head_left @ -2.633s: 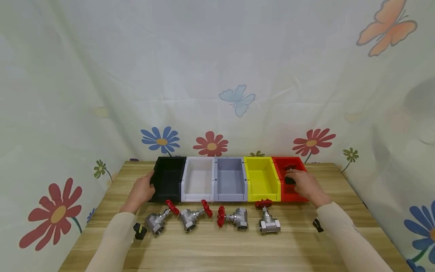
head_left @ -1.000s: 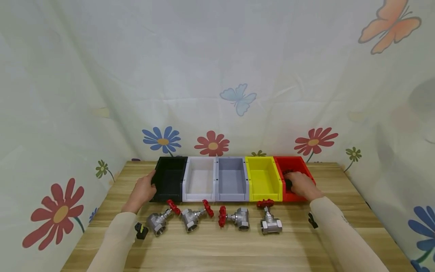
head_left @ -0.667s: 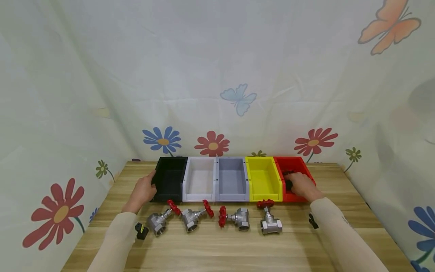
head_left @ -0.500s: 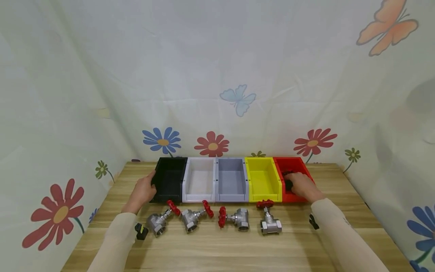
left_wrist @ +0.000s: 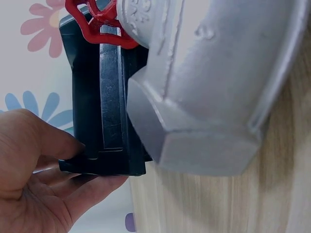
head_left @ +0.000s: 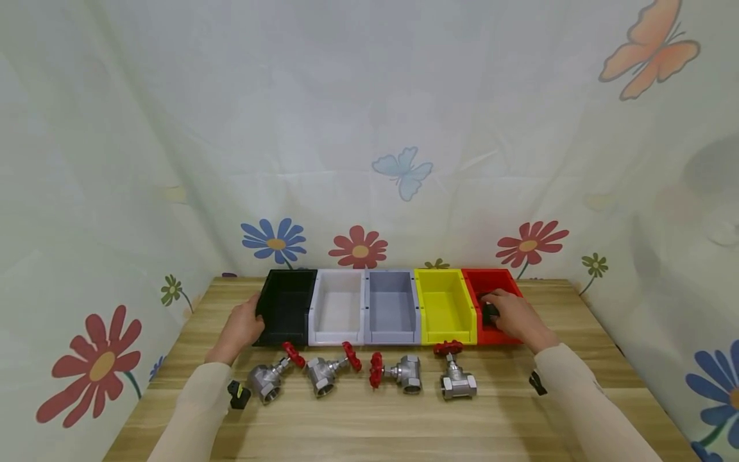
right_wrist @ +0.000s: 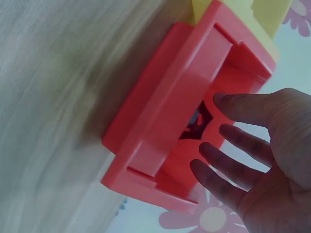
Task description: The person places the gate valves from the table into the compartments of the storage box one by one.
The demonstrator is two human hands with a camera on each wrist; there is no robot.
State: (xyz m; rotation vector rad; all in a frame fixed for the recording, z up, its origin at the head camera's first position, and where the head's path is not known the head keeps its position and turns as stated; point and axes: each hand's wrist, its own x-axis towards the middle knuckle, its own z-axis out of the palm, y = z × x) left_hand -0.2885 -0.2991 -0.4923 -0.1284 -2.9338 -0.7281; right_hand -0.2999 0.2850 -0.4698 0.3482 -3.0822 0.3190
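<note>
My left hand pinches the left side wall of the black bin. In the left wrist view its thumb is inside the wall and its fingers outside. My right hand is over the red bin, fingers apart and slightly bent. A dark, scalloped thing like a handwheel, with a grey centre, lies in that bin, partly hidden by the front wall. Nothing shows between the right thumb and fingers. Several steel valves with red handwheels lie before the bins, including a left valve and a right valve.
Between the black and red bins stand a white bin, a grey bin and a yellow bin, side by side. Two more valves, a left one and a right one, lie on the wooden table. A printed curtain hangs behind.
Earlier my right hand lowered the dark wheeled thing deeper into the red bin. Since then its fingers have loosened and the hand has risen slightly. The left hand stays on the black bin.
</note>
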